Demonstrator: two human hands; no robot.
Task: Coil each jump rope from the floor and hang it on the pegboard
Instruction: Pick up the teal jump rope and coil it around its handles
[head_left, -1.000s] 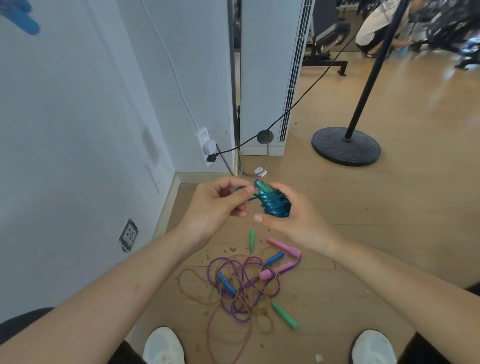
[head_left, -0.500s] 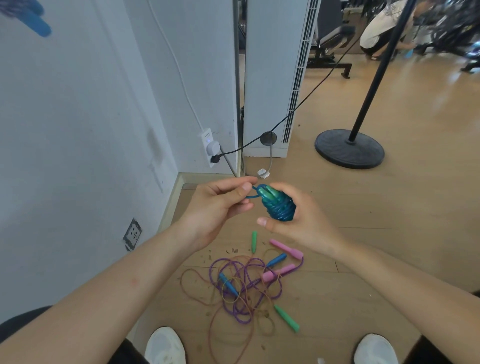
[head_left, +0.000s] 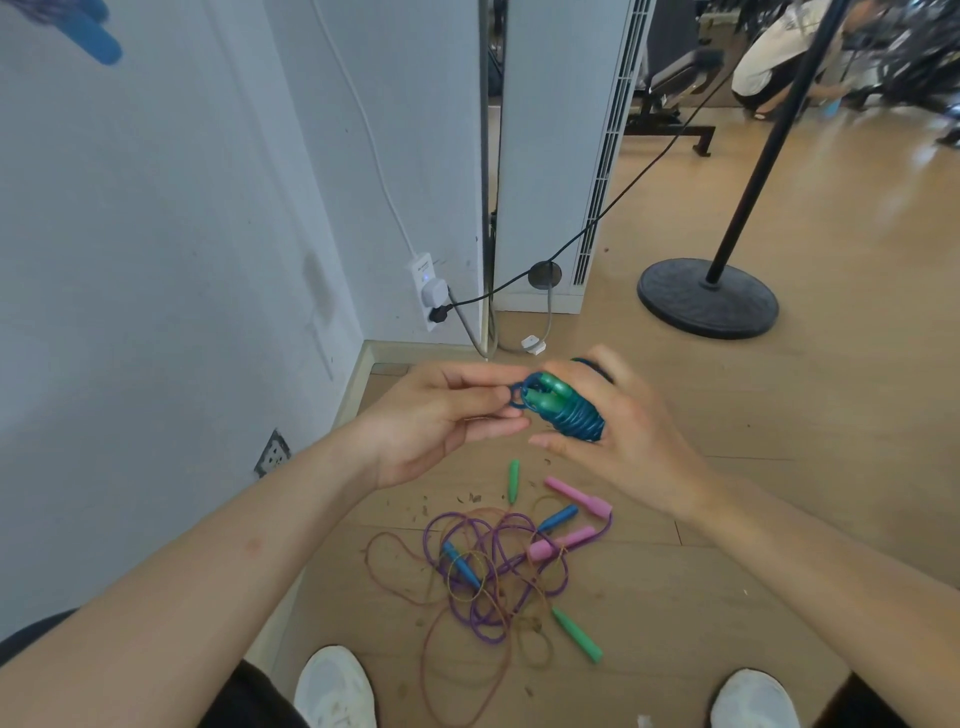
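Pinching the free loop (head_left: 516, 398), the left hand (head_left: 447, 415) should tuck it snugly under the wraps while the right hand (head_left: 631, 434) grips the teal coil (head_left: 575, 420) firmly.

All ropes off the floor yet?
No, purple and brown ropes lie tangled on the floor; left hand and right hand grip the teal coil.

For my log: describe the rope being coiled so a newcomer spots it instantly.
Start at the wooden floor by the white wall, above the tangle of loose ropes. Between the left hand and right hand is the teal rope, wound tightly round green handles, the only one coiled.
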